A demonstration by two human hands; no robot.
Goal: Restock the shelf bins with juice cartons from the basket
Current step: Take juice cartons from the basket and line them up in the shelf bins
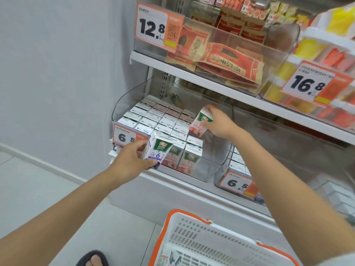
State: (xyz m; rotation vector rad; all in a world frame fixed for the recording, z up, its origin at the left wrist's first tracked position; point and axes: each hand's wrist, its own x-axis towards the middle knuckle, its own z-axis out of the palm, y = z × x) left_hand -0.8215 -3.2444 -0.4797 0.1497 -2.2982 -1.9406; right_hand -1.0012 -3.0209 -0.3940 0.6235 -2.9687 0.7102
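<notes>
Holding a blue carton (156, 153) with the left hand (132, 160) curled round it, centre frame, at the bin (214, 150) front, while the right hand (221, 125) grips a tilted red carton (200, 122) over the gap right of centre: the tilt risks a jam against the stocked cartons (163, 120); basket (192, 237) at lower right.

Two hands (130, 160) (219, 125), one basket (192, 234), roughly thirty cartons (165, 120).

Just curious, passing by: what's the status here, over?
Left hand grips a blue-marked carton at the bin front. Right hand holds a red carton above the bin's gap. Nothing blocking.
</notes>
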